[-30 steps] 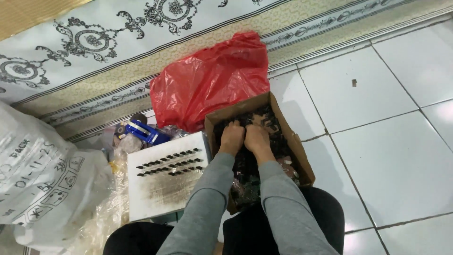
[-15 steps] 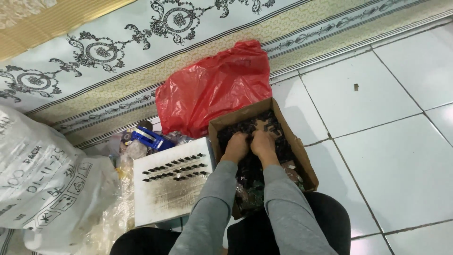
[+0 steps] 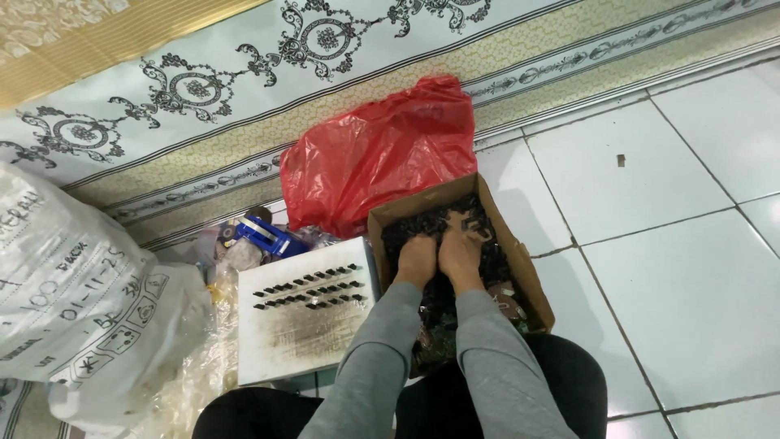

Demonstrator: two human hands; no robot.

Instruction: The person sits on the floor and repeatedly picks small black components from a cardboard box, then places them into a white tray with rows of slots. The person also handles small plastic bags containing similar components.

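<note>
Our left hand point(image 3: 417, 260) and right hand point(image 3: 460, 254) lie side by side, fingers buried in the small black parts point(image 3: 431, 223) filling one cardboard box point(image 3: 532, 284); their grip we cannot tell. At nine o'clock, one white board point(image 3: 305, 325); at twelve, one red bag point(image 3: 382, 154).

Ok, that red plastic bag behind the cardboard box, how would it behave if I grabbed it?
The red plastic bag looks thin and crinkled, so it would probably sag and change shape rather than lift stiffly. It bulges, so it likely holds something with some weight. Its glossy film may slip unless gathered at the top.
</note>
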